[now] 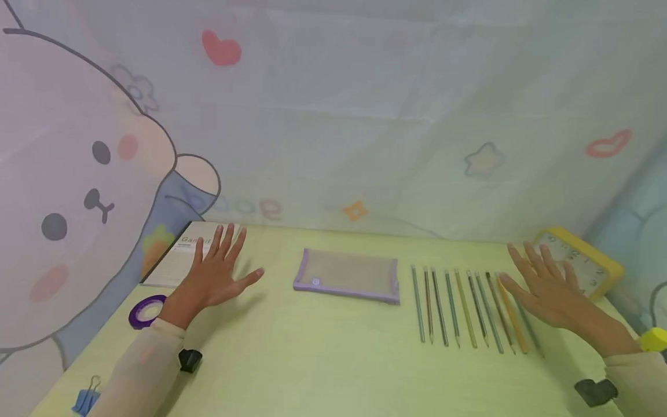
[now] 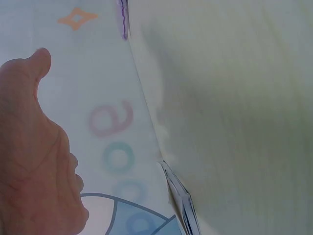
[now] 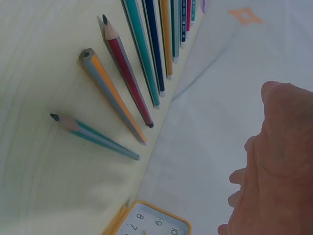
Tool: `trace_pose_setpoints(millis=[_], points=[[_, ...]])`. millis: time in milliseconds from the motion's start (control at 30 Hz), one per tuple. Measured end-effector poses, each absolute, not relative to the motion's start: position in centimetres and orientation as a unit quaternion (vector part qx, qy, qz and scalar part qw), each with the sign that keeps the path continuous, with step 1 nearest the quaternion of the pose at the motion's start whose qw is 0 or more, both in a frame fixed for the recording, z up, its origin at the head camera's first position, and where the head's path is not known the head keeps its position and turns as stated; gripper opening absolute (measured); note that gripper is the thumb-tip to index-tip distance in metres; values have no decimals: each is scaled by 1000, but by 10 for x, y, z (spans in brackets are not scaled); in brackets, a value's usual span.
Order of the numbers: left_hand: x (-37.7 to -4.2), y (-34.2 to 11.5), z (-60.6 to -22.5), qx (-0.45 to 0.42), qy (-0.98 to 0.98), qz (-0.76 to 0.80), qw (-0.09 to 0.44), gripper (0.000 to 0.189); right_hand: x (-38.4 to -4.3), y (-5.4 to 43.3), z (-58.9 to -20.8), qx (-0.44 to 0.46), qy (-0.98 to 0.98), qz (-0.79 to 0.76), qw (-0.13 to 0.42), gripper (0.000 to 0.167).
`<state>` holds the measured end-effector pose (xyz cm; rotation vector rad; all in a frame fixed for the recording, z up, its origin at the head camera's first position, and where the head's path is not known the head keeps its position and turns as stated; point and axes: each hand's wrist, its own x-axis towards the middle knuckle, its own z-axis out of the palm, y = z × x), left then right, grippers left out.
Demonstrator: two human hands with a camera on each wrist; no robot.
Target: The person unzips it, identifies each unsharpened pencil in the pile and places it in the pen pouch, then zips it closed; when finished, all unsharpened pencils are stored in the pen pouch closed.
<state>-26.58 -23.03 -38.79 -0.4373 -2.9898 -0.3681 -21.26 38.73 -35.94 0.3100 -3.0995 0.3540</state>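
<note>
Ten pencils (image 1: 465, 307) lie on the pale yellow-green worktop (image 1: 292, 359), in a loose row right of centre, mostly side by side with narrow gaps; the right wrist view gives teal, navy, yellow and dark red barrels, one orange-and-grey pencil (image 3: 112, 95) with a blunt flat end, and a teal one nearest the clock set at a slant; right hand (image 1: 554, 295) wide, fingers spread and mostly straight, raised above the worktop near the row's right end, overlapping part of the yellow alarm clock (image 1: 591, 246) in the head view; the right wrist view shows hand and clock apart; left of the pencils, a translucent pencil case (image 1: 349, 275) with lilac edging and a round button, lying flat; left hand (image 1: 213, 275) likewise wide, thumb out to the side, raised over the worktop; it covers part of a pale-covered notebook (image 1: 179, 260) in the head view; just below the notebook, a purple-rimmed tape roll (image 1: 136, 315) lies partly behind the left wrist; blue binder clip (image 1: 85, 401) at lower left, beside the sleeve; both sleeves pale, each wrist with a small black device; small yellow object (image 1: 653, 339) at the right edge, kind unclear; behind, a printed cloth backdrop (image 1: 333, 116) with bear, hearts and stars.
</note>
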Motion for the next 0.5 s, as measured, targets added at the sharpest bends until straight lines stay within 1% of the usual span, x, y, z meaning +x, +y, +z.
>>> trace_pose_setpoints(millis=[233,400,500], points=[[-268,-220,-385,-160,-979,-127,24,99,-210,376,-374,129,-984,121,-1,76],[-263,-194,-381,-202,-971,-125,13,96,-209,350,-384,163,-978,130,1,77],[-255,-172,-379,-235,-964,-122,7,95,-206,330,-383,186,-973,137,1,77]])
